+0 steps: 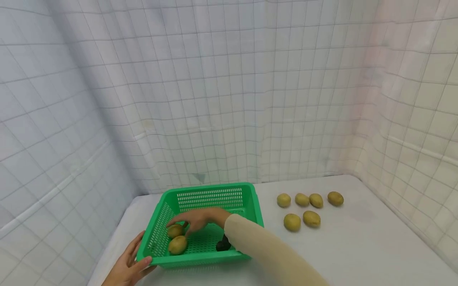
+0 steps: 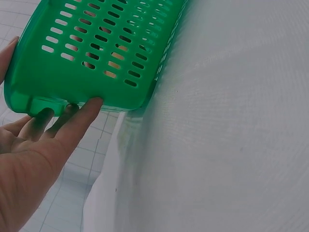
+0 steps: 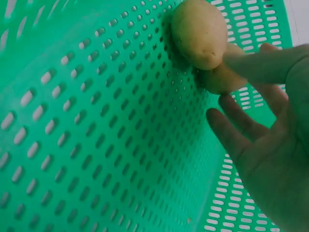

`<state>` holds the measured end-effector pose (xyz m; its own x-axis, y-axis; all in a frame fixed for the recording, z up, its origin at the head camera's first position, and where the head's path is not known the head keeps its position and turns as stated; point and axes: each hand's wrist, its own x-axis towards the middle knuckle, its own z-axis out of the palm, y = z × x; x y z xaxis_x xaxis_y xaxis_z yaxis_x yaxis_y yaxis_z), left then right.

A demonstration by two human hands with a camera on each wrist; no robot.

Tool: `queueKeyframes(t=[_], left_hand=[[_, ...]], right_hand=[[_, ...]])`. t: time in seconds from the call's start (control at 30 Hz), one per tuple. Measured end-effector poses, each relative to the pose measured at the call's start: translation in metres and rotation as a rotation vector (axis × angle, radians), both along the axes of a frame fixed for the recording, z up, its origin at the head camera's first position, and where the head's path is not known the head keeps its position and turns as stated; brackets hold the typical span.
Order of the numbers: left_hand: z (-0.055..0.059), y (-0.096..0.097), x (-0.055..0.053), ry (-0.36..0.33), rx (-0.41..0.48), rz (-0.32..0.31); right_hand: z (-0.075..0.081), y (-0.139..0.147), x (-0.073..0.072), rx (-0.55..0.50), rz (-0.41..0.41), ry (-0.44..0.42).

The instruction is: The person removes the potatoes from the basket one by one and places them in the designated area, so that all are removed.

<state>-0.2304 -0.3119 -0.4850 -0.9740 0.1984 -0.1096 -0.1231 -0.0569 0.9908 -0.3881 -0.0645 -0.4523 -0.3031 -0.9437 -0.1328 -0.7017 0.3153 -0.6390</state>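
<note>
A green plastic basket (image 1: 200,260) with slotted walls sits on the white-covered table. My left hand (image 1: 126,265) grips its near left corner, thumb over the rim and fingers along the outside of the end wall. Two yellow-brown potatoes lie together inside at the left end. My right hand (image 1: 198,219) reaches into the basket, its fingers spread loosely about the rear potato (image 1: 175,230). The front potato (image 1: 177,245) lies just beside the thumb. In the right wrist view the thumb overlaps the rear potato (image 3: 223,79), and other fingers stand apart from it.
Several more potatoes (image 1: 292,222) lie loose on the table (image 1: 358,246), right of the basket. A dark device (image 1: 223,244) is at the right wrist, low over the basket floor. White gridded curtains (image 1: 214,99) stand behind and on both sides.
</note>
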Motion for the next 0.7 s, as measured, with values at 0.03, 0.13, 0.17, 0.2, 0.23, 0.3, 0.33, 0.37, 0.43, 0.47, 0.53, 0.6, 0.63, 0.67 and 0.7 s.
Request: queueKeyframes(t=[0.03, 0.13, 0.17, 0.2, 0.23, 0.3, 0.33, 0.37, 0.43, 0.47, 0.53, 0.6, 0.63, 0.67, 0.7], left_hand=[[0.0, 0.0, 0.0, 0.005, -0.001, -0.006], [0.0, 0.001, 0.002, 0.018, 0.0, -0.016], [0.0, 0.001, 0.002, 0.022, 0.001, -0.018], [0.0, 0.001, 0.002, 0.024, 0.001, -0.022], [0.001, 0.001, 0.002, 0.029, -0.001, -0.026], [0.002, 0.001, 0.001, 0.035, -0.001, -0.033], [0.002, 0.002, 0.001, 0.041, -0.001, -0.039], [0.002, 0.002, 0.001, 0.046, 0.0, -0.042], [0.003, 0.002, 0.002, 0.049, 0.001, -0.046], [0.002, 0.001, 0.002, 0.048, 0.003, -0.048], [0.002, 0.001, 0.002, 0.046, 0.007, -0.053], [0.001, 0.001, 0.003, 0.042, 0.007, -0.052], [0.0, 0.001, 0.003, 0.041, 0.009, -0.049], [0.0, 0.001, 0.003, 0.038, 0.01, -0.041], [0.0, 0.001, 0.003, 0.035, 0.011, -0.034]], right_hand=[[-0.001, -0.001, 0.0, 0.001, 0.007, -0.011], [-0.001, -0.001, 0.0, 0.03, 0.001, 0.018], [-0.001, -0.002, 0.0, 0.047, -0.012, 0.045], [0.0, -0.002, 0.0, 0.063, -0.022, 0.077], [0.001, -0.003, 0.001, 0.08, -0.031, 0.121], [0.003, -0.004, 0.001, 0.117, -0.054, 0.21], [0.003, -0.005, 0.001, 0.126, -0.056, 0.256], [0.004, -0.007, 0.001, 0.131, -0.049, 0.297], [0.005, -0.01, 0.001, 0.135, -0.031, 0.349], [0.004, -0.011, 0.001, 0.134, -0.022, 0.355], [0.003, -0.013, 0.0, 0.125, 0.004, 0.359], [0.003, -0.013, -0.001, 0.106, 0.015, 0.326], [0.002, -0.012, -0.001, 0.096, 0.013, 0.301], [0.002, -0.011, -0.002, 0.085, 0.01, 0.276], [0.002, -0.009, -0.002, 0.071, 0.004, 0.243]])
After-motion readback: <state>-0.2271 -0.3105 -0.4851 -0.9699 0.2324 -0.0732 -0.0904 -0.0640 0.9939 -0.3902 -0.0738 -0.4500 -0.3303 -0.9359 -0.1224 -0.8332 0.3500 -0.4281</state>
